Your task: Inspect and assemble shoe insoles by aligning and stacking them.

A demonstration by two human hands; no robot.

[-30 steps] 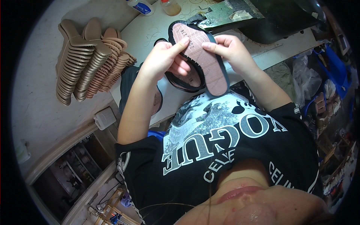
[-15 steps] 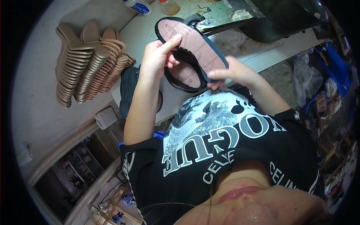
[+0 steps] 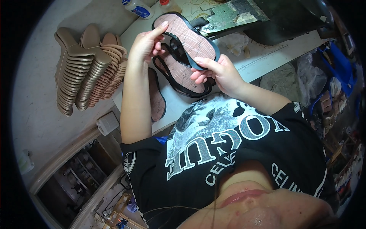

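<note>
Above the table I hold a black shoe upper (image 3: 192,40) with a pink, lined insole board facing up. My left hand (image 3: 146,44) pinches its far left end, thumb on the pink board and fingers curled at the edge. My right hand (image 3: 219,72) grips the near right end, thumb on top and fingers underneath. Just below it lies a second black shoe piece (image 3: 181,78) with a pink insole board, partly covered by the held one. Beside my left forearm rests another pink-bottomed black piece (image 3: 156,99), partly hidden by the arm.
Stacked gold and tan soles (image 3: 78,72) stand by the wall at left. A white bottle with a blue label (image 3: 136,8) and a red-capped bottle (image 3: 170,5) are at the back. A green-and-black machine (image 3: 234,17) sits behind; at right are a plastic bag (image 3: 307,78) and a blue crate (image 3: 339,68).
Both hands have shifted left, carrying the held shoe upper up and left. My right fingers now curl further under it. More of the shoe piece beneath shows, along with the one beside my left forearm.
</note>
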